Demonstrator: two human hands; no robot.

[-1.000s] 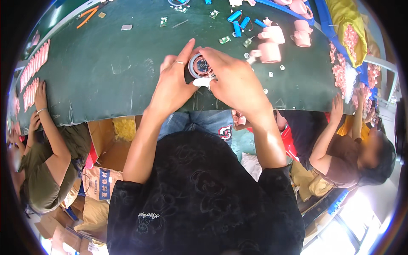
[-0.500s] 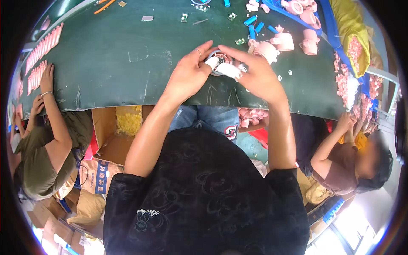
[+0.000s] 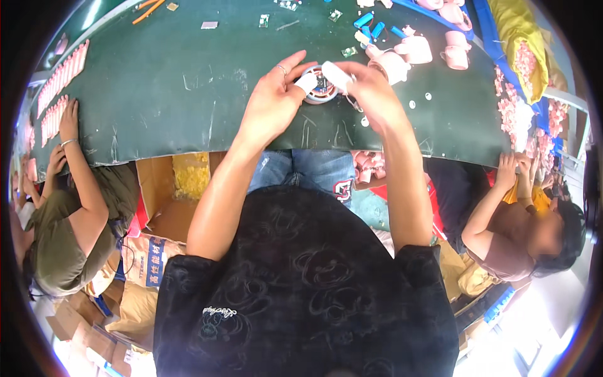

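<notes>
In the head view, a small round housing [image 3: 322, 93] with a pale rim and a dark circuit part inside is held over the near part of the table. My left hand [image 3: 274, 103] grips it from the left, its white-covered thumb on the rim and its fingers curled round the far side. My right hand [image 3: 375, 94] closes on the housing's right side; its white-wrapped thumb lies across the upper right rim. The right fingertips are partly hidden. Beyond my right hand stand pink cup-shaped housings [image 3: 412, 49].
Blue cylindrical cells [image 3: 377, 30] and small green circuit boards [image 3: 348, 52] lie farther off on the dark green table [image 3: 207, 119]. Pink strips [image 3: 63, 72] line the left end, near one person's hand [image 3: 69, 119]. Another person's hands [image 3: 512, 166] rest at the right edge.
My right hand has turned, its white-wrapped thumb moving from the housing's lower right to its upper right. The housing's inside shows more. My left hand keeps its grip.
</notes>
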